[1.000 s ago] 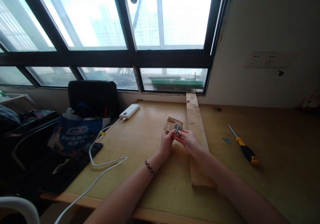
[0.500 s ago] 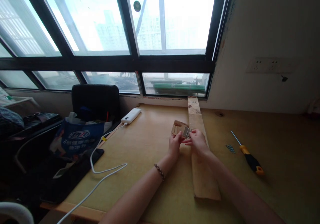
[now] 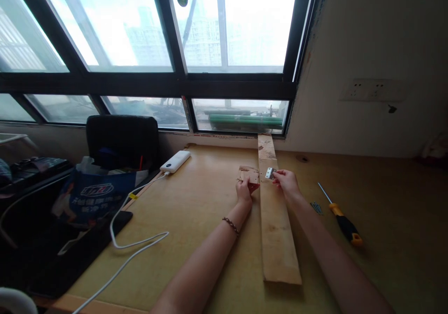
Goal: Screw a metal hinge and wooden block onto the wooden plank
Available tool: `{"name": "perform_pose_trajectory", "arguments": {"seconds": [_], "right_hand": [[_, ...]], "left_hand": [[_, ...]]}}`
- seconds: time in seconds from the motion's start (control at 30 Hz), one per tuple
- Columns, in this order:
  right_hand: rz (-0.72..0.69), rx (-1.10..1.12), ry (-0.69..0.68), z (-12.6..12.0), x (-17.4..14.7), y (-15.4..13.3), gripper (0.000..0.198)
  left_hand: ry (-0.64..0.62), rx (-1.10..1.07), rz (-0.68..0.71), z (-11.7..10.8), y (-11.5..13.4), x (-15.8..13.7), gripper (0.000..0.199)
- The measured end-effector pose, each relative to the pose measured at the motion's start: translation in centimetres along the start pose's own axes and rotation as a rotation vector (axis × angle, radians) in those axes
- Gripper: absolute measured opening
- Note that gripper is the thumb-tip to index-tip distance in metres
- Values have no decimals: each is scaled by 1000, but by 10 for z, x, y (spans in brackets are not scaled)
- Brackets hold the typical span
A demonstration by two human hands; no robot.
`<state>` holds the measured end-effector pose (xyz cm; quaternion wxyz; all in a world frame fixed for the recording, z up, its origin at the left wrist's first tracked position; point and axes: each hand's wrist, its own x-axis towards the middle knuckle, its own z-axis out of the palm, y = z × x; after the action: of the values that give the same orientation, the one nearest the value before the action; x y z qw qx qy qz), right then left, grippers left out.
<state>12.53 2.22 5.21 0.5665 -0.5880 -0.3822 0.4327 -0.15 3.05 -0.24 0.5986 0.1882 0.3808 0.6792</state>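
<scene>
My left hand (image 3: 244, 190) is closed on a small wooden block (image 3: 249, 176), which it holds just left of a long wooden plank (image 3: 279, 230). Between the fingertips of my right hand (image 3: 287, 182) is a metal hinge (image 3: 269, 173) with screw holes, held over the plank. A gap separates the hinge from the block. To the right of my right forearm lie several screws (image 3: 316, 207) and a screwdriver (image 3: 345, 223) with a black and yellow handle.
A white power bank (image 3: 175, 162) with a white cable (image 3: 140, 248) lies along the table's left side. Beyond that edge are a black chair (image 3: 122, 139) and a blue bag (image 3: 94, 195). The plank's far end reaches the window wall.
My right hand has moved the hinge away from the block, to the right over the plank. My left hand keeps hold of the block. The whole view has shifted slightly.
</scene>
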Motion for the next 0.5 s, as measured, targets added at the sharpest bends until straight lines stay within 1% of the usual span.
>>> {"name": "perform_pose_trajectory", "arguments": {"seconds": [0.17, 0.33, 0.4, 0.5], "right_hand": [[-14, -62, -62, 13, 9, 6, 18], [-113, -136, -100, 15, 12, 15, 39], [-177, -208, -115, 15, 10, 17, 41], [-271, -401, -105, 16, 5, 18, 36]], "left_hand": [[-27, 71, 6, -3, 0, -2, 26], [-62, 129, 23, -5, -4, -3, 32], [-79, 119, 7, -5, -4, -3, 32], [-84, 95, -22, -4, -1, -4, 32]]}}
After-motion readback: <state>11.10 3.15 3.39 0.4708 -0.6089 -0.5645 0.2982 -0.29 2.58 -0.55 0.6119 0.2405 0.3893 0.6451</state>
